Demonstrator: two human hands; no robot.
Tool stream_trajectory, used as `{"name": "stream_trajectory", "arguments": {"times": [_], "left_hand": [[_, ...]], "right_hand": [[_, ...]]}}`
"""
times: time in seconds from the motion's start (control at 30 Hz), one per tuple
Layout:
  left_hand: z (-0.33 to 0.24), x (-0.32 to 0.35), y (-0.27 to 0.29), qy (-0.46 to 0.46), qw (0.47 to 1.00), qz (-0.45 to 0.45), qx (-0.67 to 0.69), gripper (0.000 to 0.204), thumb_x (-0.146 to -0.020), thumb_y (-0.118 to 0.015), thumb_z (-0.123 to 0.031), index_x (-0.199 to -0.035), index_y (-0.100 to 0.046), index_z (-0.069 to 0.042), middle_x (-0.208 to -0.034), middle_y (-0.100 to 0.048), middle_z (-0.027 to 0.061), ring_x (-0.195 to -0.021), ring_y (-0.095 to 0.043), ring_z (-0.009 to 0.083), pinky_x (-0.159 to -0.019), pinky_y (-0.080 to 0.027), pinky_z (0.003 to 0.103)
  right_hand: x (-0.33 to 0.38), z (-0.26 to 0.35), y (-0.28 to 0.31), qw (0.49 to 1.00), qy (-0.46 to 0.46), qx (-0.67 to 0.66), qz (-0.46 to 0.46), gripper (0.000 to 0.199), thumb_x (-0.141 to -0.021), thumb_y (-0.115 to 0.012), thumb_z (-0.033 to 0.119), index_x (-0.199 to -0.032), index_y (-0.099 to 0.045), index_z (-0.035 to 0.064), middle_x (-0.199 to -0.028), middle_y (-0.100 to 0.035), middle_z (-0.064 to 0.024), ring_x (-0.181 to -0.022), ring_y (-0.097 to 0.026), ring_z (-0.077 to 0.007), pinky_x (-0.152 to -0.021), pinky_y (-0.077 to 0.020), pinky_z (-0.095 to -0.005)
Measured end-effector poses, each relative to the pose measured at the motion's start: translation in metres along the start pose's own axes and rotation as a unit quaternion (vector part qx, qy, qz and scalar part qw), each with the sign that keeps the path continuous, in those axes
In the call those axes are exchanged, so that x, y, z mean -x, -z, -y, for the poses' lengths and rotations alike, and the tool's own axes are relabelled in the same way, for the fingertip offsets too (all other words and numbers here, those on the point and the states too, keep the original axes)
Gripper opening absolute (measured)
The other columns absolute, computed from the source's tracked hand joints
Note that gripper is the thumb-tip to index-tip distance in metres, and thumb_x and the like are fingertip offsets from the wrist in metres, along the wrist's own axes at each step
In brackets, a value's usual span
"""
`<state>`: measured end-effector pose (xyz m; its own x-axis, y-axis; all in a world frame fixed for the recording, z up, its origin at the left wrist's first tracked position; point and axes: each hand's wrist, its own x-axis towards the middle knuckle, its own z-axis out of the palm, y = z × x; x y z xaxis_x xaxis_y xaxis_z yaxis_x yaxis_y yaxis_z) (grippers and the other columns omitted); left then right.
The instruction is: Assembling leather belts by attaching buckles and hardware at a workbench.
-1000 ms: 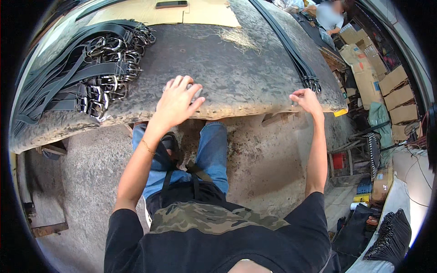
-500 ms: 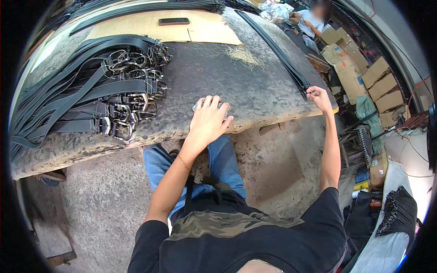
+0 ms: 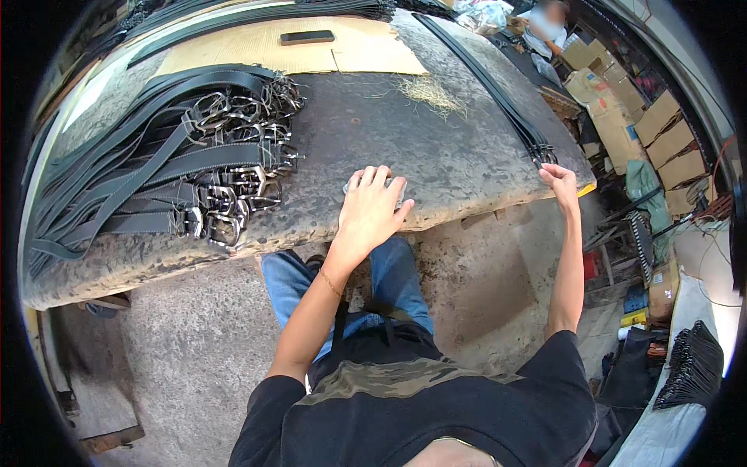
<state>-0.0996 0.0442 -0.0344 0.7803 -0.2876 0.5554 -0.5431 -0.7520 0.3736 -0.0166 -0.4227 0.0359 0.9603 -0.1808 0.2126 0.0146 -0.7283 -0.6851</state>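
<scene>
My left hand (image 3: pixel 372 206) rests at the table's near edge, its fingers curved over a small greyish, clear-looking lump (image 3: pixel 401 189) that they mostly hide. To the right, my right hand (image 3: pixel 562 184) is closed in a pinch beside the near end of a narrow bundle of black belts (image 3: pixel 498 92). Metal parts show at that end, close to the fingertips. What the pinch holds, if anything, is too small to tell. At left lies a large heap of dark stitched belts (image 3: pixel 148 159), their silvery buckles (image 3: pixel 226 198) gathered toward the middle of the table.
A phone (image 3: pixel 307 37) lies on flat cardboard (image 3: pixel 366 54) at the back. Loose pale threads (image 3: pixel 434 95) sit on the dark, worn table (image 3: pixel 350 121). Beyond the right corner stand cardboard boxes (image 3: pixel 669 128), and a person (image 3: pixel 545 31) sits at the far right.
The view has shifted a little, moving the scene rightward. My right hand has drawn slightly toward me from the belt ends; my left hand keeps its place on the lump.
</scene>
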Motion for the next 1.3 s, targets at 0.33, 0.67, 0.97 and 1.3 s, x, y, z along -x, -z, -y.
{"name": "stream_trajectory", "arguments": {"times": [0.33, 0.67, 0.97, 1.3], "left_hand": [[-0.009, -0.011, -0.011, 0.024, 0.999, 0.019, -0.028, 0.039, -0.086, -0.069, -0.033, -0.113, -0.067, -0.006, -0.119, -0.058, 0.0158, -0.116, -0.052, 0.0336, -0.102, -0.039, 0.047], [0.001, -0.002, -0.017, -0.051, 0.998, -0.043, 0.011, 0.017, -0.086, -0.069, -0.025, -0.093, -0.068, -0.009, -0.096, -0.064, 0.0081, -0.096, -0.061, 0.0279, -0.084, -0.047, 0.044], [0.012, 0.04, 0.181, 0.134, 0.981, -0.126, -0.056, 0.017, -0.082, -0.075, -0.021, -0.089, -0.071, -0.006, -0.082, -0.07, 0.0086, -0.073, -0.069, 0.0288, -0.068, -0.055, 0.039], [0.145, -0.006, 0.254, 0.144, 0.919, 0.018, -0.365, 0.047, -0.079, -0.077, -0.027, -0.12, -0.068, -0.007, -0.093, -0.071, 0.0182, -0.089, -0.068, 0.0374, -0.079, -0.054, 0.044]], "right_hand": [[0.049, -0.056, -0.048, 0.924, -0.198, -0.327, 0.016, 0.024, -0.088, -0.072, 0.001, -0.11, -0.063, -0.0018, -0.088, -0.069, -0.0086, -0.069, -0.062, -0.0113, -0.06, -0.0499, -0.0205], [0.08, -0.009, -0.086, 0.948, 0.056, -0.014, -0.312, 0.022, -0.094, -0.07, 0.011, -0.11, -0.073, -0.0037, -0.101, -0.074, -0.0095, -0.091, -0.068, -0.0169, -0.084, -0.0542, -0.0305], [0.059, -0.061, -0.084, 0.949, 0.173, 0.049, -0.258, 0.019, -0.097, -0.066, 0.014, -0.107, -0.075, -0.0006, -0.108, -0.072, -0.0091, -0.093, -0.067, -0.0185, -0.079, -0.0549, -0.0317], [0.059, -0.093, -0.093, 0.971, 0.109, -0.065, -0.201, 0.021, -0.097, -0.067, 0.015, -0.108, -0.072, -0.0015, -0.105, -0.071, -0.0052, -0.089, -0.062, -0.0139, -0.077, -0.0509, -0.0302]]}}
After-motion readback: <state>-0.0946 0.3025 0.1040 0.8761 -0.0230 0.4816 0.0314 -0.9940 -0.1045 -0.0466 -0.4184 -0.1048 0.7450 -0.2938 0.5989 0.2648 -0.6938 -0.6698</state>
